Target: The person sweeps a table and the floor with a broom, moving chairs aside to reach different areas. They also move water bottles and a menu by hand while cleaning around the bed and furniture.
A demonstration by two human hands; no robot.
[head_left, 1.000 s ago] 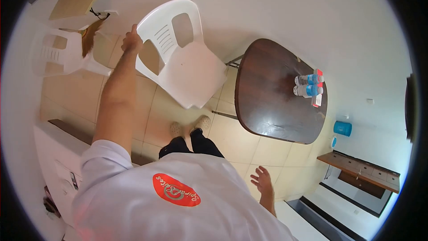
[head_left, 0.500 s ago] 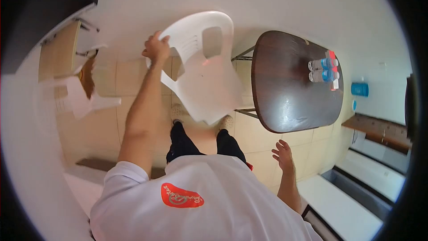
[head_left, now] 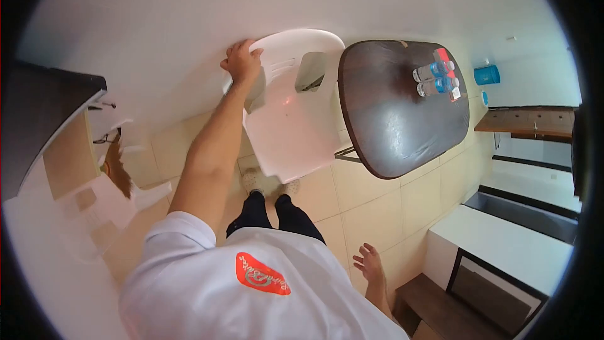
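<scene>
The left hand (head_left: 242, 63) had its fingers closed on the backrest edge of the white chair (head_left: 289, 116), whose seat lay just beyond them. Farther to their right, the dark surface (head_left: 396, 113) carried two bottles (head_left: 431, 70). The right hand (head_left: 370, 264) hung well apart from the chair, fingers loosely spread and slightly curled.

1. The dark brown table (head_left: 402, 126) has a rounded top and metal legs; its glossy surface catches a pale patch of light (rather a bright one).
2. Near one end of it, two clear bottles (head_left: 429, 72) with blue labels stand side by side, next to a red-and-white item (head_left: 442, 55).
3. The floor (head_left: 371, 214) is beige tile with thin joints, and a pair of light, perforated shoes (head_left: 253, 181) rests on it.
</scene>
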